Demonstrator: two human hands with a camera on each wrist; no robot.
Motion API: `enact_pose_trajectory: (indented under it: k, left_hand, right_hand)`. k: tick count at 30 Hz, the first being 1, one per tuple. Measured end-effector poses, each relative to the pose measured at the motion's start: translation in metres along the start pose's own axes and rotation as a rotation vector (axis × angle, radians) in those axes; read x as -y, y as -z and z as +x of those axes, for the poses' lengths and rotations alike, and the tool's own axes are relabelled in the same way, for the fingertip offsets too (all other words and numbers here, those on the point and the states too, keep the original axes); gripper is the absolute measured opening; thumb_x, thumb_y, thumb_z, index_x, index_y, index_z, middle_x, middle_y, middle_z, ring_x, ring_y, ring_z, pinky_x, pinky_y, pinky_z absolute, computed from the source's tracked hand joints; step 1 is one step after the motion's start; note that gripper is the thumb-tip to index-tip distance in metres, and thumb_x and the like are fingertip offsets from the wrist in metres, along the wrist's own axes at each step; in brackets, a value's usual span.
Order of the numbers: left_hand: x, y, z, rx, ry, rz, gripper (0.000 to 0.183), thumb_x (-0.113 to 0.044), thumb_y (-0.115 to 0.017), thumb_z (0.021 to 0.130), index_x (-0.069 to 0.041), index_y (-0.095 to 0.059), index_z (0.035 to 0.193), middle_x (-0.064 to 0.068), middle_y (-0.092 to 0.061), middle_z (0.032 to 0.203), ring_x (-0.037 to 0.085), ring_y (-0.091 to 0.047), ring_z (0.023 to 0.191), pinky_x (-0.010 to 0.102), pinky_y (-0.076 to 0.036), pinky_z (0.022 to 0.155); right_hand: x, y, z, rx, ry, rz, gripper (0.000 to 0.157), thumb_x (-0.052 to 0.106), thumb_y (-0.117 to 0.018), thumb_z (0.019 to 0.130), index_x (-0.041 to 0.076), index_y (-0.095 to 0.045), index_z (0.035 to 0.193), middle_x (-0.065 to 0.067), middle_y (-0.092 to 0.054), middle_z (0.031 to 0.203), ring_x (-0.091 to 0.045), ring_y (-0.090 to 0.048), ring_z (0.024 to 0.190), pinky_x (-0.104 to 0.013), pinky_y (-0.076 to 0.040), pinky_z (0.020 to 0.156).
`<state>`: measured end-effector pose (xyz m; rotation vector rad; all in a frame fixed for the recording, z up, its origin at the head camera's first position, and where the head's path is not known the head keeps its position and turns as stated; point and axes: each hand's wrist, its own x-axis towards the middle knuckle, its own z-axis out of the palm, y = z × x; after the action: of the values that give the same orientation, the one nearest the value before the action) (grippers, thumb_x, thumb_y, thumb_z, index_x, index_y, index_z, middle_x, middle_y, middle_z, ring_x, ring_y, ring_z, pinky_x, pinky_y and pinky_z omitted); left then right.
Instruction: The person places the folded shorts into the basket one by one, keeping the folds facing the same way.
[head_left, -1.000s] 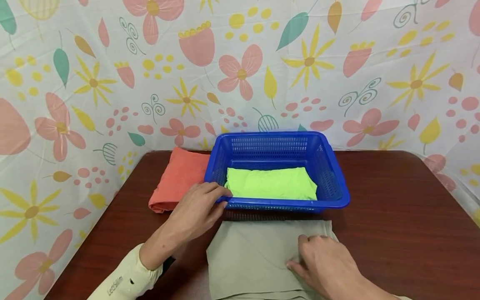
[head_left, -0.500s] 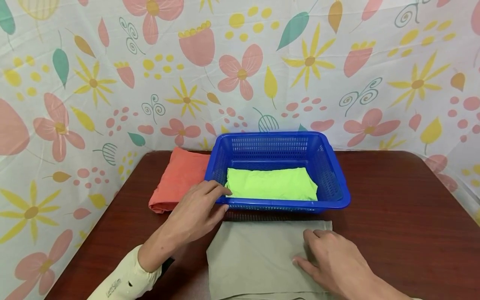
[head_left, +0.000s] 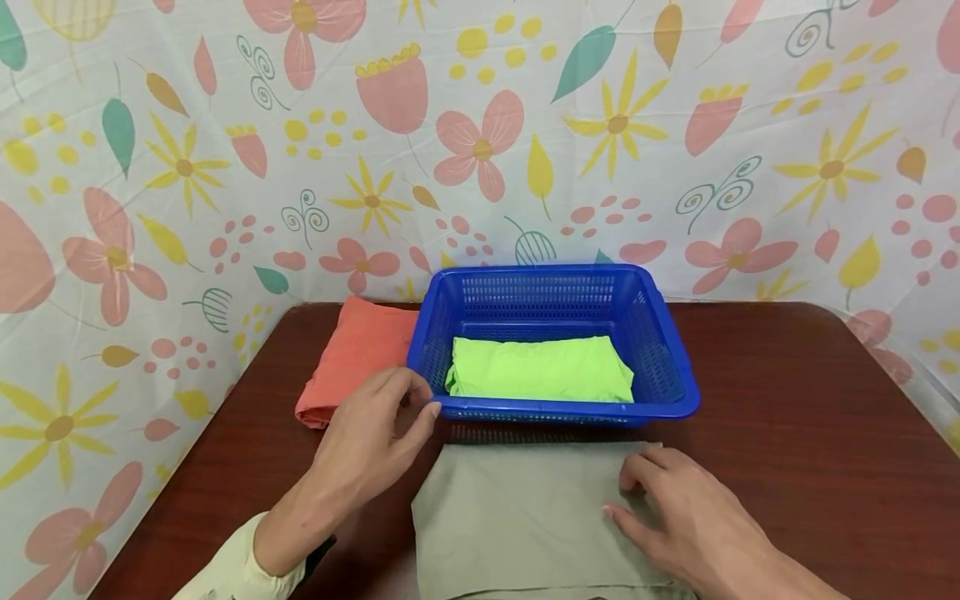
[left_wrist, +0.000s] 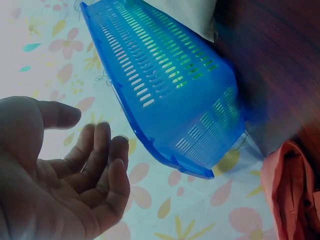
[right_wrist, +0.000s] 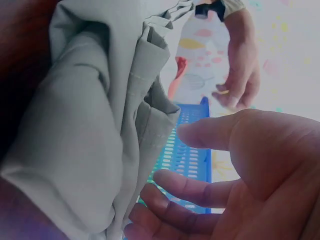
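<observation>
Near the front left corner of the blue plastic basket (head_left: 555, 408), my left hand (head_left: 367, 454) has its fingers loosely bent and holds nothing. The left wrist view shows a gap between that hand (left_wrist: 75, 175) and the basket wall (left_wrist: 150, 100). My right hand (head_left: 690, 517) is over the right side of a folded grey cloth garment (head_left: 517, 517), thumb and fingers spread apart. Layered folds of the garment (right_wrist: 85, 130) show beside the right fingertips in the right wrist view. Inside the basket lies a folded neon green cloth (head_left: 540, 368).
A folded coral-red cloth (head_left: 356, 358) lies left of the basket. Everything rests on a dark reddish-brown table (head_left: 795, 417). Behind it hangs a white curtain (head_left: 480, 225) printed with flowers and leaves.
My left hand has drawn back left from the basket's front corner, off its rim. My right hand has slid slightly right over the grey garment. Basket and cloths stay put.
</observation>
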<state>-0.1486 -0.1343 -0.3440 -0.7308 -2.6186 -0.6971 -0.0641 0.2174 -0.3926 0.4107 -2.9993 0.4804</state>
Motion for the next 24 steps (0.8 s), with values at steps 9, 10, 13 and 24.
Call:
enact_pose_trajectory:
  k: [9, 10, 13, 24]
  left_hand:
    - [0.002, 0.005, -0.008, 0.033, 0.121, -0.038, 0.027, -0.03, -0.079, 0.097, -0.03, -0.061, 0.078, -0.016, -0.053, 0.069, 0.005, -0.052, 0.063, 0.025, -0.046, 0.058]
    - [0.003, 0.006, -0.009, 0.048, 0.133, -0.044, 0.027, -0.03, -0.079, 0.097, -0.03, -0.061, 0.077, -0.016, -0.053, 0.068, 0.005, -0.052, 0.062, 0.026, -0.047, 0.057]
    - [0.003, 0.007, -0.011, 0.103, 0.178, -0.069, 0.027, -0.031, -0.078, 0.098, -0.031, -0.063, 0.076, -0.016, -0.054, 0.064, 0.005, -0.052, 0.06, 0.026, -0.046, 0.056]
    - [0.009, 0.007, -0.021, 0.348, 0.3, -0.127, 0.024, -0.044, -0.075, 0.099, -0.033, -0.065, 0.08, -0.011, -0.051, 0.06, 0.007, -0.05, 0.055, 0.027, -0.04, 0.051]
  right_hand:
    - [-0.011, 0.004, -0.001, 0.03, -0.054, 0.029, 0.026, 0.039, -0.09, 0.084, 0.029, -0.067, 0.09, 0.015, -0.055, 0.086, -0.003, -0.05, 0.079, -0.029, -0.052, 0.069]
    - [-0.012, 0.004, -0.002, 0.024, -0.056, 0.031, 0.026, 0.039, -0.09, 0.084, 0.029, -0.067, 0.089, 0.015, -0.055, 0.086, -0.003, -0.05, 0.079, -0.029, -0.052, 0.069]
    - [-0.016, 0.004, -0.003, 0.008, -0.057, 0.038, 0.026, 0.039, -0.09, 0.084, 0.028, -0.066, 0.089, 0.014, -0.055, 0.085, -0.001, -0.05, 0.077, -0.028, -0.051, 0.067]
    - [-0.029, 0.004, -0.006, 0.005, -0.144, 0.037, 0.028, 0.038, -0.089, 0.086, 0.023, -0.065, 0.09, 0.009, -0.054, 0.083, -0.007, -0.049, 0.073, -0.029, -0.045, 0.062]
